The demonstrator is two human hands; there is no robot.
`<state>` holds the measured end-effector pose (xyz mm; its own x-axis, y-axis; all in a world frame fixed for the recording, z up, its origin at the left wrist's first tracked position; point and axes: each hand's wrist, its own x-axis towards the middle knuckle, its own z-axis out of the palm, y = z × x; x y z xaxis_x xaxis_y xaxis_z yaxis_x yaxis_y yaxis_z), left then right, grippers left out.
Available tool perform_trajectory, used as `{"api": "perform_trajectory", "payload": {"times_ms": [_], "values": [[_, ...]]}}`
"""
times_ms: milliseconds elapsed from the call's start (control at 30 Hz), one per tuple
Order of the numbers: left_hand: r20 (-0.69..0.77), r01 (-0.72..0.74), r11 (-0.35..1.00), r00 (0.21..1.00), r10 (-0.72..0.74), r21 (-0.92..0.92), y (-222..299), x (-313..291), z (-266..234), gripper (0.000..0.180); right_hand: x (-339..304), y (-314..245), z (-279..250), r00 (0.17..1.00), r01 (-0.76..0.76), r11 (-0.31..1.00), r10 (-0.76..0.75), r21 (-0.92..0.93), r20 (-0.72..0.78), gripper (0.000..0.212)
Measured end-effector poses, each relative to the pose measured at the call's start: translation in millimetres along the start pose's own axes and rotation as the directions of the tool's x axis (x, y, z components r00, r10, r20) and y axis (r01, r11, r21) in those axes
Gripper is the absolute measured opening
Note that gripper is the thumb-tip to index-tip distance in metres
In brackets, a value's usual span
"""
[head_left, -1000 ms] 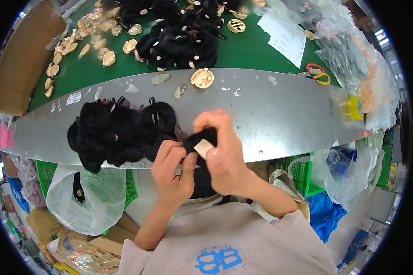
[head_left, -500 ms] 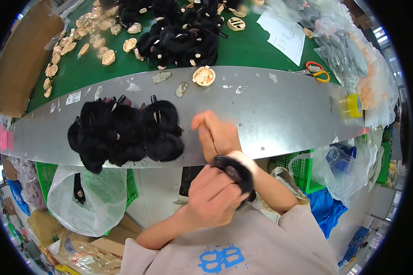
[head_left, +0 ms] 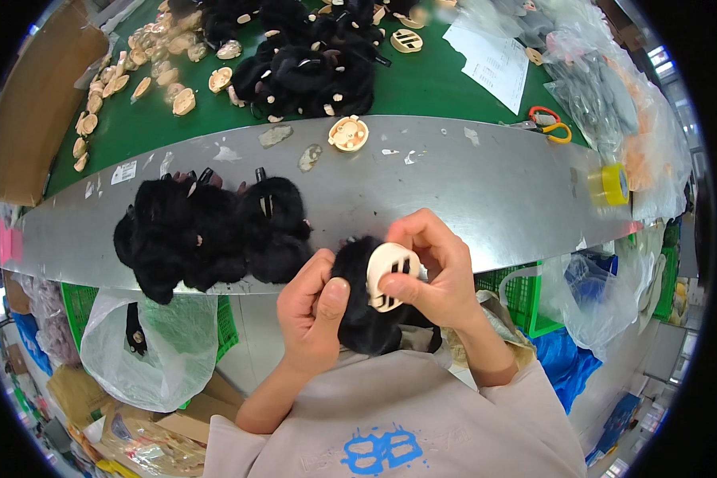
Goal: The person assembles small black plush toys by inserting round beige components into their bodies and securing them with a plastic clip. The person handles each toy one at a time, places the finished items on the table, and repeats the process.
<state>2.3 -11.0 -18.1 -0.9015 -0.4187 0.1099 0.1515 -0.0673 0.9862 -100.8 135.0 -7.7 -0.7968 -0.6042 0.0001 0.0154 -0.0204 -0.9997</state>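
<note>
Clasping black plush (head_left: 360,309) and disc (head_left: 383,265), hands (head_left: 311,311) (head_left: 446,279) curled

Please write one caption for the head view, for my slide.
The left hand grips a black furry piece while the right hand holds a slotted cream disc against it.

Just over the near edge of the metal ledge (head_left: 454,199), somebody's left hand (head_left: 315,315) pinches the side of a black furry piece (head_left: 366,327), while the right hand (head_left: 446,275) grips a slotted cream disc (head_left: 381,261) against it — thumb laid flat across the disc's face. On the ledge's left half, more black furry bodies (head_left: 207,239) sit bunched together; a cream cup (head_left: 349,134) rests at its far edge, a roll of yellow tape (head_left: 614,185) near its right end. Beyond the ledge lies a green tabletop (head_left: 175,135) — with a dark furry heap (head_left: 319,72), scattered cream parts (head_left: 183,102) and a white sheet (head_left: 486,64) on it.
</note>
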Motion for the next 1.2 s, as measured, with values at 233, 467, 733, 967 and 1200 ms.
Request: {"api": "perform_trajectory", "payload": {"times_ms": [233,467,733,967,1200], "values": [[0.128,-0.386,0.865,0.922,0.365,0.320,-8,4,-3,0.032,-7,-12,12,0.950,0.267,0.815,-0.314,-0.514,-0.005,0.031],[0.115,-0.388,0.789,0.917,0.381,0.476,-14,9,3,0.024,12,-4,32,0.904,0.389,0.885,-0.421,-0.256,-0.081,0.028],[0.111,-0.391,0.782,0.915,0.389,0.486,-18,-5,1,0.026,8,18,31,0.952,0.292,0.876,-0.305,-0.384,0.027,0.015],[0.152,-0.463,0.745,0.881,0.448,0.480,-18,1,-2,0.025,19,28,32,0.891,0.319,0.769,-0.443,-0.554,-0.101,0.011],[0.090,-0.378,0.792,0.919,0.384,0.479,-9,4,-7,0.024,24,17,44,0.832,0.256,0.796,-0.470,-0.549,-0.295,0.018]]}}
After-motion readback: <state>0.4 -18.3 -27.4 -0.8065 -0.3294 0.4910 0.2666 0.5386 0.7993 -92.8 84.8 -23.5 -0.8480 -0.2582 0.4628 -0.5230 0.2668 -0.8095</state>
